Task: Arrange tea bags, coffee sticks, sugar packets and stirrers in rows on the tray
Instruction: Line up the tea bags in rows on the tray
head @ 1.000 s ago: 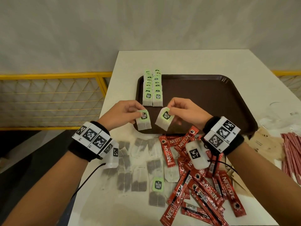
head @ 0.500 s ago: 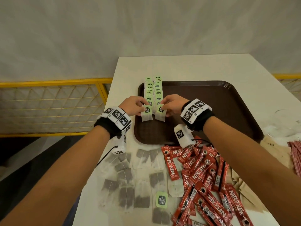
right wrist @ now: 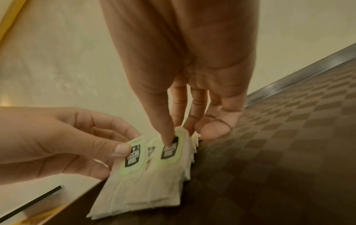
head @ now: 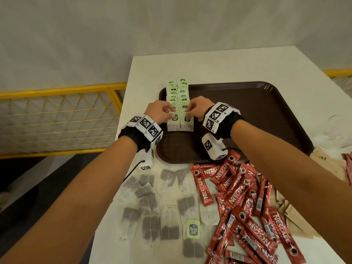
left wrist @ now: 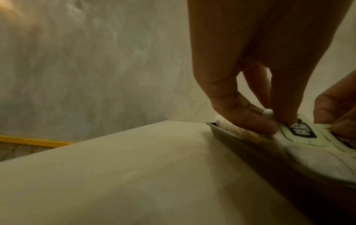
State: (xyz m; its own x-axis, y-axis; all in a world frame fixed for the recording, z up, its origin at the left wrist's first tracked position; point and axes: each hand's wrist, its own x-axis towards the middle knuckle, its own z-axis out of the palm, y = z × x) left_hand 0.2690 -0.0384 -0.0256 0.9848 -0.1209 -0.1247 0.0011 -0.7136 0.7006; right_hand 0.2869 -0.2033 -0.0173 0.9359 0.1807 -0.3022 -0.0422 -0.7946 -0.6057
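Two rows of green-tagged tea bags (head: 179,94) run along the left side of the brown tray (head: 266,111). My left hand (head: 172,116) pinches the tag of a tea bag (head: 173,123) at the near end of the left row. My right hand (head: 187,112) pinches another tea bag (head: 187,123) at the near end of the right row. In the right wrist view my right hand (right wrist: 173,137) has its thumb on the tag of its tea bag (right wrist: 165,172), and my left hand (right wrist: 123,152) holds the neighbouring tag. The left wrist view shows my left hand (left wrist: 277,123) on its tag.
Loose tea bags (head: 167,216) lie on the white table (head: 209,65) near me, with a heap of red coffee sticks (head: 243,202) to their right. Brown packets (head: 333,164) and thin red sticks (head: 349,166) lie at the right edge. A yellow railing (head: 57,92) runs on the left.
Both hands moved forward from the tray's near edge, each carrying a tea bag, and lowered them onto the near ends of the two rows.
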